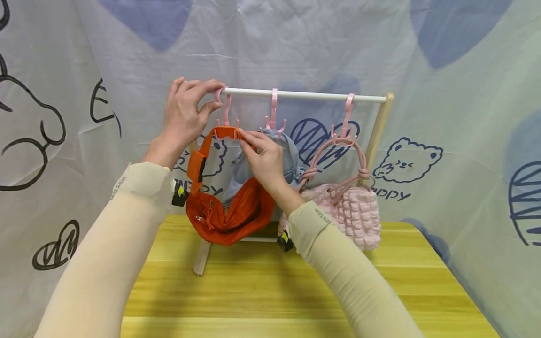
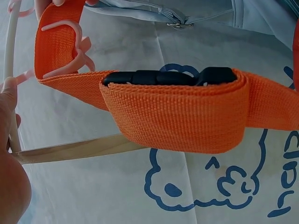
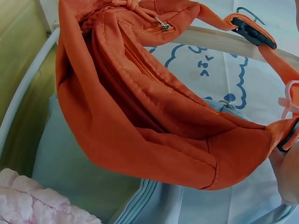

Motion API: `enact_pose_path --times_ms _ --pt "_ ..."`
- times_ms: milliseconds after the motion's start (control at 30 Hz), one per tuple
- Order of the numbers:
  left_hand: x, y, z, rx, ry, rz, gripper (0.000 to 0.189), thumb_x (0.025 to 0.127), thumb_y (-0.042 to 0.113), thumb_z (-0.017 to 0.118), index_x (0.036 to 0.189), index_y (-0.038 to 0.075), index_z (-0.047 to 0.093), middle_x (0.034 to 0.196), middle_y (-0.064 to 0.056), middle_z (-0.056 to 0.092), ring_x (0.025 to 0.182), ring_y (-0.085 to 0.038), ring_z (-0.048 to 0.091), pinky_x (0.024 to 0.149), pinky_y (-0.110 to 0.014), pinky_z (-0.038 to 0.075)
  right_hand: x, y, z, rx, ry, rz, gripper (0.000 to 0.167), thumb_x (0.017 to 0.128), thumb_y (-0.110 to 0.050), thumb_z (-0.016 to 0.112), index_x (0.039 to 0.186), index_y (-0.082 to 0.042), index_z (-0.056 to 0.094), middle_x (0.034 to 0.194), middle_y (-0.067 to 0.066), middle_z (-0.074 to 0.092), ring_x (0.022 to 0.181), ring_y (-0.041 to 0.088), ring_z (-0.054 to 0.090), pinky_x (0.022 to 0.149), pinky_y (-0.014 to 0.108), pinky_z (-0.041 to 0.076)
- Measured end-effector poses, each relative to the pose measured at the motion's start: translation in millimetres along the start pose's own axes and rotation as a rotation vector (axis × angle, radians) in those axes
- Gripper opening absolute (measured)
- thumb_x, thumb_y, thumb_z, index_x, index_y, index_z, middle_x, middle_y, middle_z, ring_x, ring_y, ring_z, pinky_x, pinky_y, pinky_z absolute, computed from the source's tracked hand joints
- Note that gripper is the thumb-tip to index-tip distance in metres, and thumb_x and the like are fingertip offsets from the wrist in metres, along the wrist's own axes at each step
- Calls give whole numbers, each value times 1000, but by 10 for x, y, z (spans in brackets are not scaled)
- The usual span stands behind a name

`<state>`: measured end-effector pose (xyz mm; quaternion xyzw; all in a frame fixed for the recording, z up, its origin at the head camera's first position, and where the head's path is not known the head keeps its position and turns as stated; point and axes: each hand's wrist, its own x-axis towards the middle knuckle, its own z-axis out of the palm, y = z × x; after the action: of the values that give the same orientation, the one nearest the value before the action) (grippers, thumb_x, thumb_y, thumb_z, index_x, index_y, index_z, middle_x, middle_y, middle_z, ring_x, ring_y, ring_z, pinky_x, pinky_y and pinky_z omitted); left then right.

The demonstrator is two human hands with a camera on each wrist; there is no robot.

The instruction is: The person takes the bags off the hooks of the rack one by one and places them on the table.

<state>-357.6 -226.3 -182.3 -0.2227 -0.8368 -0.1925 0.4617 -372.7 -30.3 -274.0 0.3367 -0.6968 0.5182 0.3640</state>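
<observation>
My left hand [image 1: 183,110] is at the left end of the white rail [image 1: 306,95], thumb and fingers pinching the top of a pink hook [image 1: 227,110]. From that hook's prongs hangs the orange strap of a waist bag [image 3: 154,126]. My right hand [image 1: 265,157] pinches the strap just right of the prongs. A black buckle [image 2: 170,77] sits on the strap's left side. The orange bag sags below, overlapping a light blue bag [image 1: 291,157] that hangs from the middle hook [image 1: 274,110].
A pink quilted handbag [image 1: 357,211] hangs by its looped handle from the right hook [image 1: 348,115]. The rack's wooden post [image 1: 379,126] stands at the right. Beneath is a yellow wood-grain table [image 1: 236,291]; a printed cloth [image 1: 422,117] hangs behind.
</observation>
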Motion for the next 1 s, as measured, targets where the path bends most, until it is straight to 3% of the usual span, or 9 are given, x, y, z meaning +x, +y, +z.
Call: enact_pose_path --times_ms 100,400,767,1000 --pt "-2 -6 0 -2 0 -1 40 96 22 72 135 15 69 128 -7 73 128 -33 56 127 -43 16 4 -30 11 19 13 41 25 96 -6 75 122 -5 77 115 12 77 95 23 72 71 18 51" --pt "0 -5 -15 3 -18 -13 41 95 22 73 135 15 69 128 -8 73 129 -33 56 127 -43 16 57 -157 23 142 59 239 21 95 -7 75 116 -8 81 113 10 77 102 17 70 86 26 58" --pt "9 2 -11 -5 -36 -34 42 95 22 73 136 16 68 130 -8 72 131 -32 54 128 -41 13 121 -195 38 194 123 313 20 93 -7 77 113 -7 82 110 7 79 93 10 73 81 20 57" --pt "12 -2 -8 -3 -25 -28 42 95 23 73 136 16 68 129 -8 73 130 -33 55 128 -42 14 157 -218 40 179 137 305 19 94 -10 77 111 -9 83 107 6 80 88 9 73 76 20 58"
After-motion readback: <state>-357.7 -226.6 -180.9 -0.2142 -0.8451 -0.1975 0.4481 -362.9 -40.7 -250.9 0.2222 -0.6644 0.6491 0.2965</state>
